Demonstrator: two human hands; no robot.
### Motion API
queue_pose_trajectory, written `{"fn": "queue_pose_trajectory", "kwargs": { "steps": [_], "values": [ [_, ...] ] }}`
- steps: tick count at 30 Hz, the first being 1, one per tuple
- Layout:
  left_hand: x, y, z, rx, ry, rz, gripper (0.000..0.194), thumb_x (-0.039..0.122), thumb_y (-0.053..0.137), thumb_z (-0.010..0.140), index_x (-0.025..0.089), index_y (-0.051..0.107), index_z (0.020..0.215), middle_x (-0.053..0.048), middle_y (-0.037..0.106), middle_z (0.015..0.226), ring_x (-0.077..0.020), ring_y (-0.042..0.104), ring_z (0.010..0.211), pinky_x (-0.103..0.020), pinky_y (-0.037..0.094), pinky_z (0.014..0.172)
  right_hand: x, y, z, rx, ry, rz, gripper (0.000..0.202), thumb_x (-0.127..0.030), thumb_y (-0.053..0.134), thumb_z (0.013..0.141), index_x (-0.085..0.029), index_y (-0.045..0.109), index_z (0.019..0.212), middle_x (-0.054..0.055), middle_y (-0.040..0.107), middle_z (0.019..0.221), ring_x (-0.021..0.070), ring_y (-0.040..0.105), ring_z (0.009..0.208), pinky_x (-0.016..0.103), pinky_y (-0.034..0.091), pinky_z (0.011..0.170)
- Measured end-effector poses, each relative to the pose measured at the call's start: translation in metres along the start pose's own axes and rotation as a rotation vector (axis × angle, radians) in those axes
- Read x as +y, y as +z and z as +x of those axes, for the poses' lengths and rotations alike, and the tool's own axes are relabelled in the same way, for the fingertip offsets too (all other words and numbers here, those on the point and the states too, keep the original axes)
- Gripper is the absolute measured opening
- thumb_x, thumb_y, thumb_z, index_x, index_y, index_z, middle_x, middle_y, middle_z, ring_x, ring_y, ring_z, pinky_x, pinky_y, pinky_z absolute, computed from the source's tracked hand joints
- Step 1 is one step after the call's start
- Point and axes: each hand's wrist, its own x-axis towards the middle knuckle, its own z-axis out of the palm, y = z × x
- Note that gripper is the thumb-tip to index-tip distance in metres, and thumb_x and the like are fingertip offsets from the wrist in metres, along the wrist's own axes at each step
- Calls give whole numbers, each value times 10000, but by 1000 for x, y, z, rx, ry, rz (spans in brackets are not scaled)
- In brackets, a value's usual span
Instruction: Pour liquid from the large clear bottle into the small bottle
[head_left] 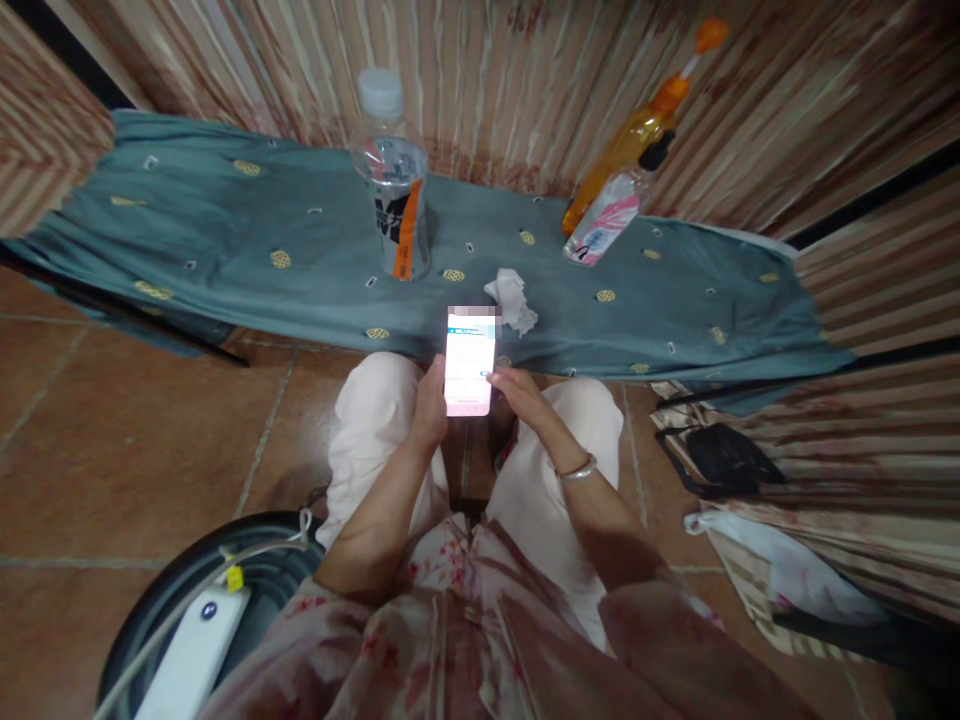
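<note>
A smartphone (469, 375) with a brightly lit screen is held upright above my knees. My left hand (430, 398) is closed around its left side, with most fingers hidden behind it. At the lower right edge, my right hand (520, 396) is closed against the phone, one digit touching the screen. Its other fingers are largely hidden. Just beyond the phone, a crumpled white tissue (513, 298) lies on the teal patterned cloth (300, 215).
On the cloth stand a clear drink bottle (394, 200), an amber pump bottle (626, 145) and a pink-labelled bottle (609, 215). A white power strip (191, 650) with a cable lies on a round black stool (124, 610) at lower left. Striped curtains (465, 80) hang behind.
</note>
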Motion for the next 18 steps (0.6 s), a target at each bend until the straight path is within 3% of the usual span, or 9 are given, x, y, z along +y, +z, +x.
{"fn": "queue_pose_trajectory", "kwargs": {
  "steps": [7, 18],
  "values": [
    [0, 3, -1, 10, -31, -47, 575, 733, 673, 827, 167, 748, 890, -91, 820, 950, -292, 757, 1059, -389, 575, 898, -8, -2, -2, -11, 18, -42, 308, -442, 604, 822, -240, 555, 595, -26, 563, 632, 195, 528, 716, 302, 412, 694],
    [-4, 2, 1, 15, -23, -31, 608, 747, 671, 823, 158, 778, 931, -102, 829, 981, -286, 769, 1023, -373, 576, 894, -9, -4, -3, -28, -42, -50, 326, -508, 572, 803, -243, 549, 613, -23, 557, 638, 190, 511, 684, 309, 377, 676]
  ]
}}
